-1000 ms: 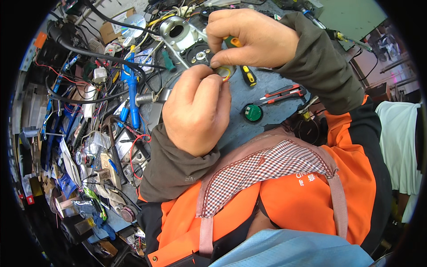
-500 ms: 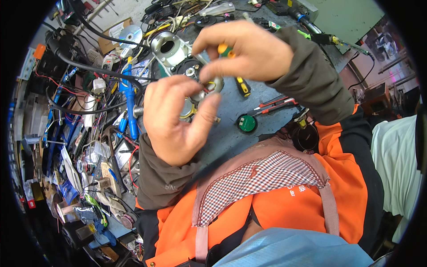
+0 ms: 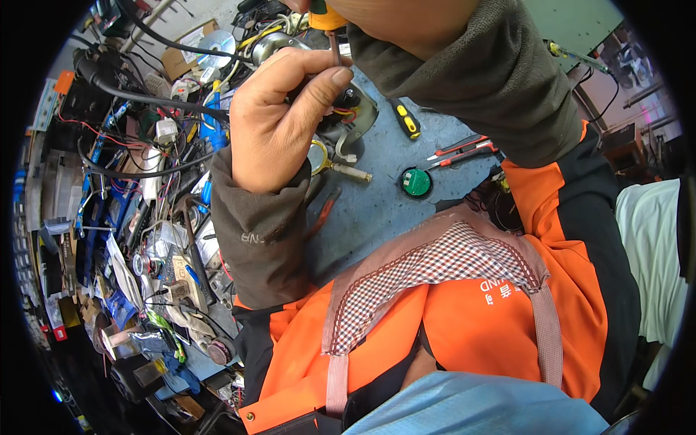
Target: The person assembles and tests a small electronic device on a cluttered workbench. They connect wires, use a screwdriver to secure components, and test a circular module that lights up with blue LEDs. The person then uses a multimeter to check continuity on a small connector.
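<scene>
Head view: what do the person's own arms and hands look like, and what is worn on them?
Both hands are bare, no gloves: left hand, right hand. Each forearm wears a dark olive-brown fleece sleeve; the left sleeve has small pale lettering near the cuff. Above the sleeves comes an orange and black jacket.

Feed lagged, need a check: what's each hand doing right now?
Left hand: closed, fingertips pinching the small grey metal assembly with wires.
Right hand: closed on the orange-handled screwdriver, mostly cut off by the frame edge.
</scene>
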Demonstrator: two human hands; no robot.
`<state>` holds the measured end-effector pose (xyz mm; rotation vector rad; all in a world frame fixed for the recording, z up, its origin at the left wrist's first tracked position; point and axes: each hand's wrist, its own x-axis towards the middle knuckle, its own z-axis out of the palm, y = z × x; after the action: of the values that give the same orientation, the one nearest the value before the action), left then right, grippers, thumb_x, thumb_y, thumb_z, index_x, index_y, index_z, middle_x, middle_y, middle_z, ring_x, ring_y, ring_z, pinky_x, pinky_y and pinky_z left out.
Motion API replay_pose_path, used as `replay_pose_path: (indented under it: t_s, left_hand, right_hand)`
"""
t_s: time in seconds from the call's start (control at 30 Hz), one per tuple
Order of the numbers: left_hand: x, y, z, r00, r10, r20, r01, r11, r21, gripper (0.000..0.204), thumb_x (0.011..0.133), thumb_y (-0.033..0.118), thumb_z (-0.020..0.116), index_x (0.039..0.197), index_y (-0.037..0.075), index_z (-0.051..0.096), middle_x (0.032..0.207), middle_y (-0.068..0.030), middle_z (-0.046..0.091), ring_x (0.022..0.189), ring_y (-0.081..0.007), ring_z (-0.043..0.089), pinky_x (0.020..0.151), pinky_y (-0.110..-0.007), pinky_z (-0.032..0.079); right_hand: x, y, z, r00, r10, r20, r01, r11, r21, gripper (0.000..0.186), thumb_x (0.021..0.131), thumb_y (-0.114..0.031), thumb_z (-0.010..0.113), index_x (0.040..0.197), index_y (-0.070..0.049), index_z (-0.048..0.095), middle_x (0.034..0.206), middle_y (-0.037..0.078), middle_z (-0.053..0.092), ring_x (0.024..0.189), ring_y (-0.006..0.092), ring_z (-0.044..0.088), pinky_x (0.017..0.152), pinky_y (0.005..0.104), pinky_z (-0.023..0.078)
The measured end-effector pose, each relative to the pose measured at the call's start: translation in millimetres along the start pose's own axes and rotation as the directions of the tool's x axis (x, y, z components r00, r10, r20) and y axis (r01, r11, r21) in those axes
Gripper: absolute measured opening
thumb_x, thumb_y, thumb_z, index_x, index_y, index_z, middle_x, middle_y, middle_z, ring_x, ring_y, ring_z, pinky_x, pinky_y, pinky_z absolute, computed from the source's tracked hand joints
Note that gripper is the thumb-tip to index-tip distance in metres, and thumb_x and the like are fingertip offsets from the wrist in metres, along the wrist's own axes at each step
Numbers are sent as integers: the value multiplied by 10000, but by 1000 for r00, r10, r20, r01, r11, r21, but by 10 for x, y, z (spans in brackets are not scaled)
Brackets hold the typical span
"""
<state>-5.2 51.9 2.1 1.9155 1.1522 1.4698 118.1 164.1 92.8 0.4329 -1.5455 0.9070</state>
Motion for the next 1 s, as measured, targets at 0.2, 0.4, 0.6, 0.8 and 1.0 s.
replay_pose_path:
  t_s: [0.2, 0.4, 0.6, 0.8, 1.0]
  left_hand:
    - [-31, -89, 13, 997, 78, -16, -76, 993, 87, 120, 983, 56, 743, 1051, -43, 740, 855, -61, 690, 768, -118, 653, 701, -265, 527]
    - [-50, -98, 30, 999, 46, -19, -44, 997, 70, 119, 982, 56, 744, 1053, -39, 750, 847, -60, 711, 764, -113, 665, 692, -267, 535]
    - [-39, -103, 5, 1000, 16, -2, -16, 996, 92, 129, 977, 57, 751, 1061, -40, 755, 865, -65, 727, 780, -104, 672, 704, -261, 540]
    - [-48, -165, 44, 998, 54, -36, -53, 998, 46, 119, 976, 46, 746, 1050, -46, 757, 901, -69, 741, 802, -96, 678, 726, -256, 550]
    - [-36, -210, 37, 999, 41, -15, -40, 997, 61, 174, 1019, 106, 720, 1100, -46, 752, 919, -62, 743, 817, -88, 670, 739, -254, 550]
  right_hand:
    - [-97, -53, 132, 991, 129, -33, -131, 989, -71, 138, 1006, -143, 715, 987, -7, 730, 712, -48, 635, 599, 6, 531, 512, 208, 409]
    - [-163, -186, 151, 975, 217, -43, -220, 968, -118, 153, 1016, -150, 702, 976, -3, 719, 714, -40, 638, 591, 11, 533, 509, 208, 414]
    - [-135, -124, 124, 973, 231, -22, -232, 964, -129, 158, 1018, -152, 696, 974, 0, 708, 705, -33, 627, 590, 18, 526, 512, 213, 411]
    - [-53, -419, -107, 904, 221, 367, -30, 887, -461, 244, 925, -85, 716, 1145, 10, 667, 857, 63, 663, 760, 132, 600, 655, 309, 507]
    - [100, -684, -289, 717, 542, 439, -330, 818, -471, 591, 834, 42, 685, 1412, 44, 563, 1001, 130, 708, 911, 179, 683, 751, 314, 568]
